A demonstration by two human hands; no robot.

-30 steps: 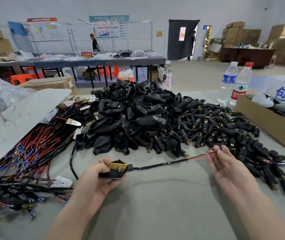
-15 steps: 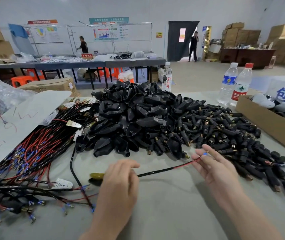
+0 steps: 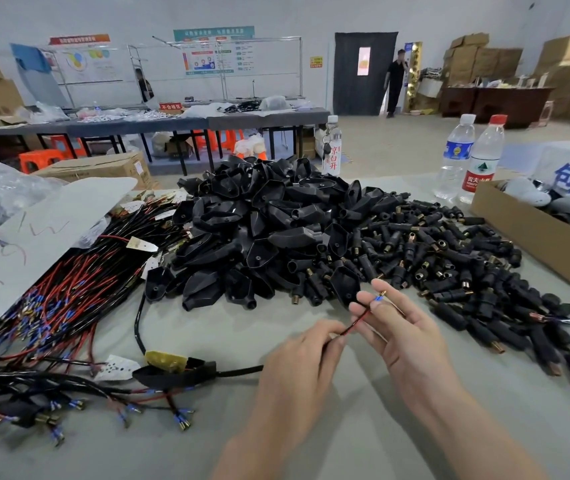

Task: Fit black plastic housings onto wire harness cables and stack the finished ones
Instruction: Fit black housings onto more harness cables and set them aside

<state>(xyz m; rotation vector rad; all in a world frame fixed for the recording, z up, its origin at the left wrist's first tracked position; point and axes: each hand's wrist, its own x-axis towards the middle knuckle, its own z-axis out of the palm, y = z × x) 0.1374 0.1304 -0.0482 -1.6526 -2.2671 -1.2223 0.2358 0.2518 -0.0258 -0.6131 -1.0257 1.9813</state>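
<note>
**Both grips on the loose end of a housed cable**

Take the person's seat as six o'clock on the counter (image 3: 158, 459). The cable (image 3: 242, 370) lies along the near edge. Its housing (image 3: 179, 374) rests at about eight o'clock with a yellow plate showing in its open side, just beside what looks like the finished stack (image 3: 23, 407). I cannot tell whether the plate is fully seated.

The black sheath runs from the housing toward six and goes under the left grip (image 3: 297, 372), a bare hand whose fingertips are clamped on the red wire (image 3: 356, 323). The wire rises to the right grip (image 3: 411, 344), which pinches it just below the blue-sleeved terminal (image 3: 378, 298), the other fingers loose.

To my eye this piece is light and limp. Only the housing is hard and smooth, with any weight to it, so it should trail and swing if lifted by the thin end. The wire looks easy to kink, and the crimp is too small to pull on. The housing or the sheath beside it seems the safer hold for stacking.

- Twelve o'clock: the heap (image 3: 269, 230) of spare housings.
- Ten: loose harnesses (image 3: 61, 299).
- Two: small plugs (image 3: 449, 265).
- Three: a box (image 3: 533, 244).
- One: bottles (image 3: 484, 164).
</note>
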